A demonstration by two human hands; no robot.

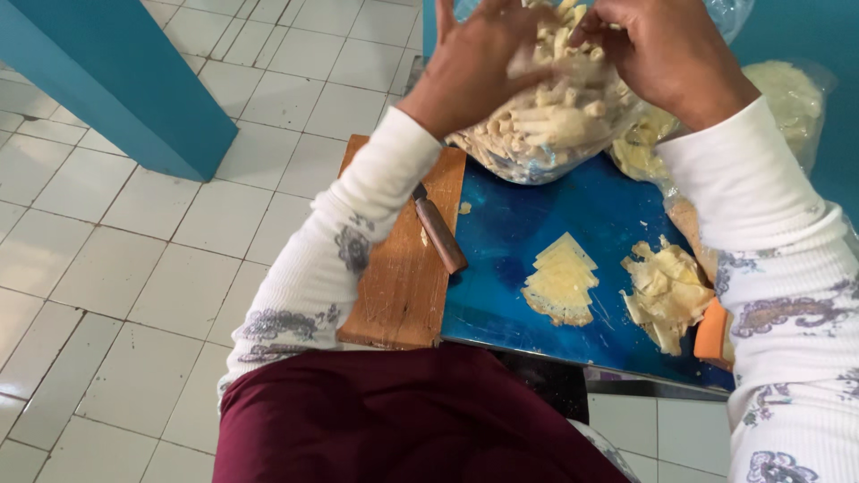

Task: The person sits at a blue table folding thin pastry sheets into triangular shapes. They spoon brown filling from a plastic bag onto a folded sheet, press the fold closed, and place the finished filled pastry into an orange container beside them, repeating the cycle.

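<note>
Overhead, left hand (479,63) and right hand (658,54) both gripping clear plastic bag (546,134) of pale sticks, blue table (510,233)

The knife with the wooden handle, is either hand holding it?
No. The knife lies on the wooden cutting board, while both hands are up at the clear bag of pale sticks.

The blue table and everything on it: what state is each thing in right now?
Clear plastic bag of pale rolled sticks: full, open-topped, held by both hands.
Left hand: pressed on bag.
Right hand: gripping bag's top.
Brown-handled knife: lying unused on wooden board.
Yellow wrapper sheets: stacked flat.
</note>
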